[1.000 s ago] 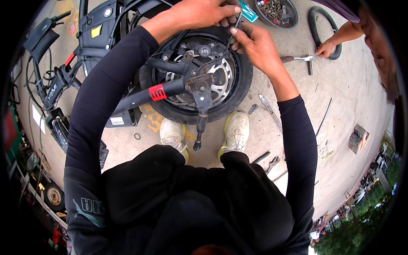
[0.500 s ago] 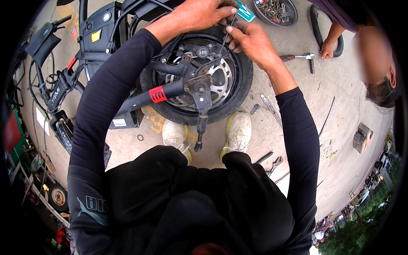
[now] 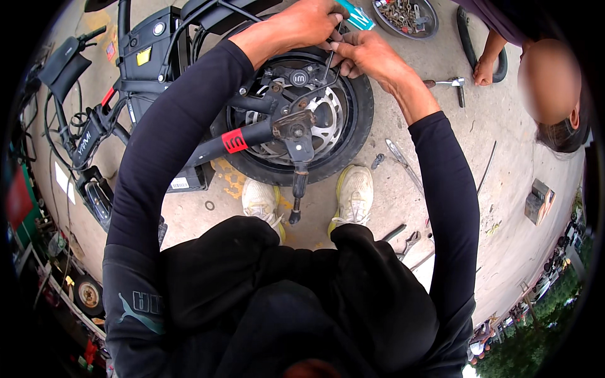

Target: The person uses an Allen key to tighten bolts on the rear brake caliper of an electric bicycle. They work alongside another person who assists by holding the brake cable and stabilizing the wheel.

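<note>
An e-bike lies on its side, and its wheel [image 3: 362, 129] with a brake disc [image 3: 331, 120] is in front of my shoes. Over the wheel's far edge, my left hand [image 3: 315, 24] pinches the upper part of a thin metal rod [image 3: 328, 66]. My right hand [image 3: 368, 55] is closed beside it, thumb and fingers pressed together around the same rod. The rod's lower end reaches down over the hub area. Whether a small fastener is between my fingertips is hidden. A teal plate [image 3: 358, 17] is just beyond my hands.
A metal bowl [image 3: 431, 31] of bolts stands at the far right. Near it lie a ratchet wrench [image 3: 449, 82] and a black curved tube [image 3: 467, 38], with another person's hand [image 3: 484, 71] on it. Pliers [image 3: 403, 160] and an adjustable wrench [image 3: 411, 242] lie right of my shoes.
My left hand has shifted slightly right and down, closer to my right hand. My right hand has moved slightly left. Both stay at the rod. The other person's head has moved slightly left.
</note>
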Tool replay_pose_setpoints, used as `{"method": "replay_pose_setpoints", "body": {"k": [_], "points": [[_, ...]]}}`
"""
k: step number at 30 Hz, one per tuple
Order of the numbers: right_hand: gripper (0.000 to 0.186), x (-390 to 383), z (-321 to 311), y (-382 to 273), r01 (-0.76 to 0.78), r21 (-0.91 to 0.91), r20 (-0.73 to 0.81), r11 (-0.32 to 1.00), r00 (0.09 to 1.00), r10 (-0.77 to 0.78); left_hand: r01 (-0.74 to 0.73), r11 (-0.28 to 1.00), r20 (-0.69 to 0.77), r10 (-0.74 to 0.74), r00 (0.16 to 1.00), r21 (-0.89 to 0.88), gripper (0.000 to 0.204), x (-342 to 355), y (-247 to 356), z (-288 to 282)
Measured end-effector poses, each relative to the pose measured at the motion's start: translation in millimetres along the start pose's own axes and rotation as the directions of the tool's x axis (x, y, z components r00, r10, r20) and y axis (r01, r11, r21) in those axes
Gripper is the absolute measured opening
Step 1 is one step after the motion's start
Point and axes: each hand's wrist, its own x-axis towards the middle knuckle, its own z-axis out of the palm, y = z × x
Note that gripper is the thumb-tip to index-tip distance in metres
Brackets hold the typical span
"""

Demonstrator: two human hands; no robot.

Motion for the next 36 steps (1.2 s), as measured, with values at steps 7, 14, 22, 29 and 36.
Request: {"method": "replay_pose_setpoints", "body": {"k": [7, 14, 22, 29, 36], "points": [[0.028, -3, 8, 4, 0.051, 0.029, -0.115, 0.998, 0.992, -0.048, -0.075, 0.990, 0.088, 0.065, 0.994, 0.116, 0.024, 8, -2, -10], [0.029, -3, 14, 5, 0.070, 0.063, -0.206, 0.996, 0.977, -0.056, -0.053, 0.977, 0.032, 0.047, 0.998, 0.204, 0.028, 11, 16, -12], [0.023, -5, 16, -3, 0.062, 0.187, -0.199, 0.980, 0.980, -0.024, -0.063, 0.879, -0.215, 0.184, 0.959, 0.472, 0.021, 24, 2, 21], [0.016, -3, 8, 1, -0.001, 0.219, -0.136, 0.976, 0.990, 0.032, -0.003, 0.828, -0.294, 0.203, 0.934, 0.561, 0.016, 29, 3, 36], [0.019, -9, 9, -7, 0.014, 0.129, -0.067, 0.992, 0.998, -0.005, -0.030, 0.855, -0.137, 0.117, 0.984, 0.517, 0.027, 8, 11, 7]]}}
